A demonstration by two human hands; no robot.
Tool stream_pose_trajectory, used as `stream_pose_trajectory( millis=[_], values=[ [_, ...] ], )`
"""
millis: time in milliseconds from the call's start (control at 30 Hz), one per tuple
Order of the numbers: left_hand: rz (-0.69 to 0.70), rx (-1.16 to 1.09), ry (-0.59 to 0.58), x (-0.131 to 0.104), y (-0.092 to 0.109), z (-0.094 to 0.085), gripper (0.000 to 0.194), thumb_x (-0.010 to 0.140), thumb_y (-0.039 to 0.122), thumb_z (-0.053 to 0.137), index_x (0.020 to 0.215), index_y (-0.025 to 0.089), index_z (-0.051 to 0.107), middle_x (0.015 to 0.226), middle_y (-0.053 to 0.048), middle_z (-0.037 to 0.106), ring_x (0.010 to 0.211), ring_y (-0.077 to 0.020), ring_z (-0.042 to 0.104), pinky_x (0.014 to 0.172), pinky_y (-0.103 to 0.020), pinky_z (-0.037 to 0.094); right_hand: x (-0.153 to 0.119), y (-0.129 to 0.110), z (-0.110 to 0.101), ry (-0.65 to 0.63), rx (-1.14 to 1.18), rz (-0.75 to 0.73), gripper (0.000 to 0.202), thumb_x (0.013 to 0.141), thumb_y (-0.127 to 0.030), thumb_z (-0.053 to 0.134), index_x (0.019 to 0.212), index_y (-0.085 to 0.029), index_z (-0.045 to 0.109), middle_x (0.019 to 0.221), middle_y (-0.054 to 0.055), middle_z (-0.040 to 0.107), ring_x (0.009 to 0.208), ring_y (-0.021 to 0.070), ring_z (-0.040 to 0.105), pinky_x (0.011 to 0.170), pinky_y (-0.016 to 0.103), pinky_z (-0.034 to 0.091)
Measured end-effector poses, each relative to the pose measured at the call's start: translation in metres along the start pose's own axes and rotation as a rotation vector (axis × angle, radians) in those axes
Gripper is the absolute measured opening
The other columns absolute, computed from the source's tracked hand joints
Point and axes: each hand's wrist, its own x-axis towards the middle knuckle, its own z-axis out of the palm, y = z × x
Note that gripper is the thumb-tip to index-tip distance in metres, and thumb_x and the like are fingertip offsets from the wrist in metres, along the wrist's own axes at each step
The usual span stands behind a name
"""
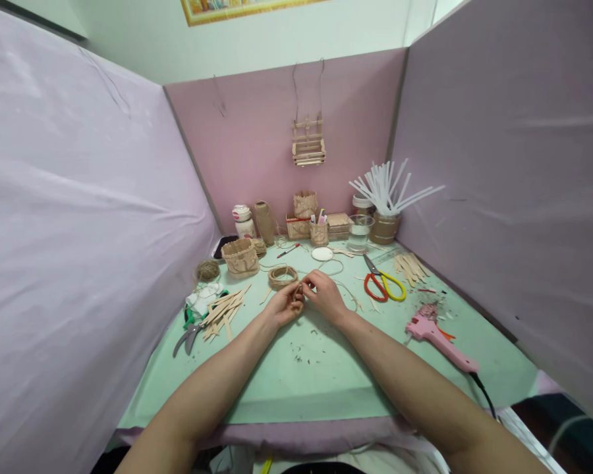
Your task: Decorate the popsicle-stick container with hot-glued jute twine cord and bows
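Observation:
My left hand (287, 305) and my right hand (322, 293) meet over the middle of the green table. The fingers of both are closed together around something small, perhaps twine, too small to make out. Just behind my left hand lies a coil of brown twine (282, 277). Loose thin twine (336, 266) curves over the table behind and to the right of my right hand. Scissors (385, 287) with one red and one yellow handle lie right of my hands. Flat wooden sticks (225, 312) are piled to the left.
A pink glue gun (439, 339) with a black cord lies at the right. Green-handled shears (190, 337) lie at the left. Along the back stand a woven basket (240, 258), a water bowl (360, 234) and a pot of white glue sticks (385, 228). Cloth walls enclose the table.

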Motion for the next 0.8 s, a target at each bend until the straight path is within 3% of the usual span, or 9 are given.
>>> stream_pose_trajectory(
  millis=[267,567,800],
  values=[
    [-0.016,0.084,-0.025,0.0,0.006,-0.004,0.017,0.084,0.013,0.06,0.07,0.012,0.051,0.059,0.003,0.045,0.041,-0.0014,0.037,0.035,-0.011,0.021,0.001,-0.003,-0.003,-0.042,0.034,-0.04,0.014,0.084,-0.014,0.053,0.074,-0.021,0.059,0.078,0.002,0.057,0.075,0.0165,0.052,0.07,0.027,0.039],
    [0.331,0.306,0.051,0.006,-0.008,-0.012,0.034,0.063,0.032,0.082,0.07,0.012,0.056,0.052,0.008,0.037,0.042,-0.0011,0.03,0.038,-0.014,0.017,0.001,0.002,0.001,-0.039,0.107,0.091,0.009,0.08,-0.019,0.057,0.072,-0.02,0.058,0.074,0.0,0.061,0.068,0.0144,0.053,0.066,0.026,0.039],
    [0.428,0.465,0.047,0.006,-0.008,-0.01,0.043,0.055,0.041,0.085,0.075,0.013,0.06,0.056,0.005,0.047,0.045,-0.0026,0.034,0.041,-0.015,0.021,0.003,0.009,0.005,-0.016,0.153,0.184,0.013,0.083,-0.022,0.054,0.071,-0.02,0.059,0.072,0.001,0.062,0.069,0.0148,0.054,0.067,0.027,0.041]
  ],
)
